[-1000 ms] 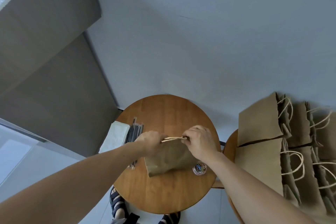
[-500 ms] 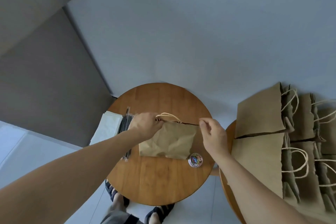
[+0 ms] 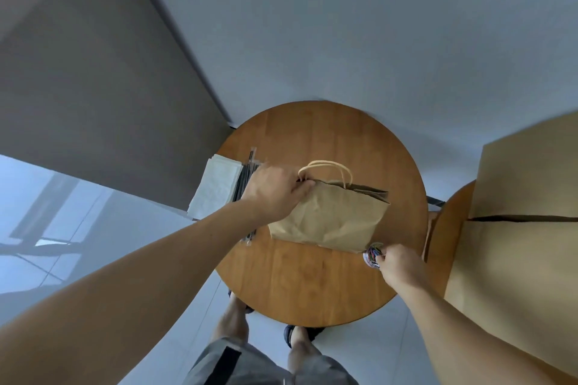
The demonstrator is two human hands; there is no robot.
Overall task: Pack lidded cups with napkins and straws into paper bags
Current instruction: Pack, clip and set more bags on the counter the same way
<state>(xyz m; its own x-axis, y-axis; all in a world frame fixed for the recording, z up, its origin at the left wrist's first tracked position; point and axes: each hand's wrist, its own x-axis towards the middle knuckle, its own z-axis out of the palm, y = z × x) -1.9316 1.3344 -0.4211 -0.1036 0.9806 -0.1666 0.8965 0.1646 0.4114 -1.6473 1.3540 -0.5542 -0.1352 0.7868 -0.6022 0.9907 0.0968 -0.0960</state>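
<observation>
At the bottom of the frame are the person's grey shorts (image 3: pixel 250 366) and feet in dark sandals (image 3: pixel 289 333), standing at the near edge of a round wooden table (image 3: pixel 306 284). Both bare forearms reach up over it, with the hands well apart.

The right hand (image 3: pixel 398 266), at lower right of the tabletop, has its fingers curled down onto a small round tub of coloured paper clips (image 3: pixel 372 253). I cannot tell whether it pinches a clip, grips the tub or only touches it. The tub sits just at the near right corner of a crumpled brown paper bag (image 3: pixel 331 219), which lies at the table's middle with its looped cord handles toward the far side.

The left hand (image 3: pixel 275 194) grips the bag's top left corner, beside the handle.

Left of that hand, at the table's left edge, lie black straws in clear wrappers (image 3: pixel 245 178) and, beside them, a stack of white napkins (image 3: pixel 217 187).

At the right of the frame, flat brown paper bags (image 3: pixel 516 259) lie piled on a second wooden table (image 3: pixel 450 228).
</observation>
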